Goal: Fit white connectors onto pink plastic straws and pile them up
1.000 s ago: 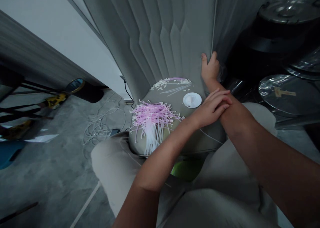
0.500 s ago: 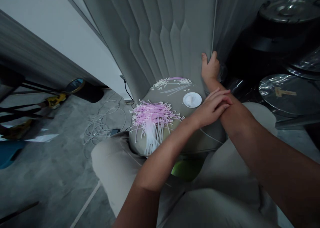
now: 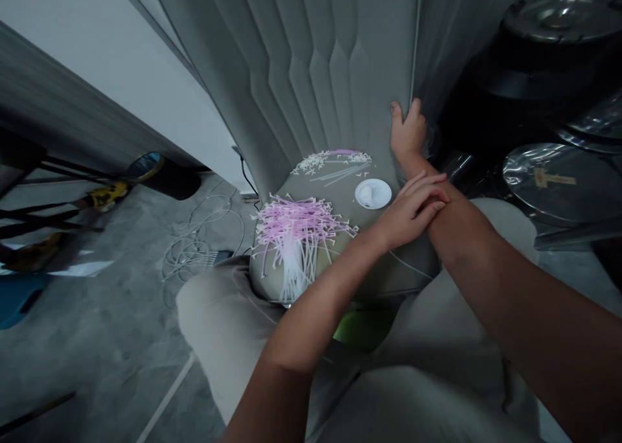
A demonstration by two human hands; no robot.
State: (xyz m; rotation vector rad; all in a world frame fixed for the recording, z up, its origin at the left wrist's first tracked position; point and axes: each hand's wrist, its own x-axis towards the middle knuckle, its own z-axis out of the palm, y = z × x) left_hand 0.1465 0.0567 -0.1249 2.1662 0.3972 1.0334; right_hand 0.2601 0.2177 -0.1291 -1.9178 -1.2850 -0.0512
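My right hand (image 3: 408, 133) grips the side edge of a grey padded chair back (image 3: 335, 93), thumb on the front, most fingers hidden round the edge. Across my right forearm lies my left hand (image 3: 413, 210), its fingers stretched out and holding nothing. On the chair seat (image 3: 374, 271), left of my hands, a pile of thin pink and white sticks (image 3: 301, 226) with small white end pieces is heaped. Near my left hand sits a small white dish (image 3: 373, 193) with a white lump in it. Behind are loose clear sticks (image 3: 340, 173) and small white pieces (image 3: 311, 163).
Coiled pale cable (image 3: 194, 242) lies on the floor at left, near a dark cylindrical bin (image 3: 162, 175). Someone's yellow shoe (image 3: 109, 195) shows farther left. Black pots (image 3: 544, 74) and a round lid (image 3: 564, 184) stand at right.
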